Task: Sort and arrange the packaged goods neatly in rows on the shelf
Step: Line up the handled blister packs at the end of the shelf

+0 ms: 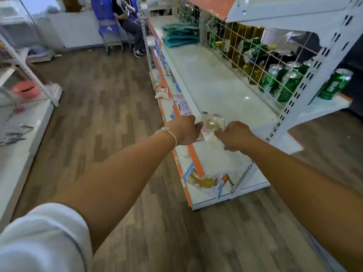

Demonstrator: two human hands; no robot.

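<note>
Both hands reach out over the front edge of the white shelf [212, 83]. Left hand [185, 130], a thin bracelet [167, 132] at the wrist, has its fingers curled round the left edge of a small clear packet [213, 122]. Right hand [233, 136] pinches the packet's lower right corner, fingers bent. Packet rests at the shelf's front lip, near the right-hand upright post [290, 107] — contents pale and roundish, label unreadable.

Shelf deck behind the packet is bare white up to a wire mesh back panel [235, 48]. Through the mesh, green drink cans [288, 85] and dark bottles stand on the far side. At the far end of the same deck lies a stack of folded teal items [180, 35].

Lower tier, below the orange price strip [194, 160]: several loose snack packets [208, 182] lie scattered, one with yellow print — none in a row.

Across the wood-pattern floor, a seated person [127, 22] is on blue chairs
</note>
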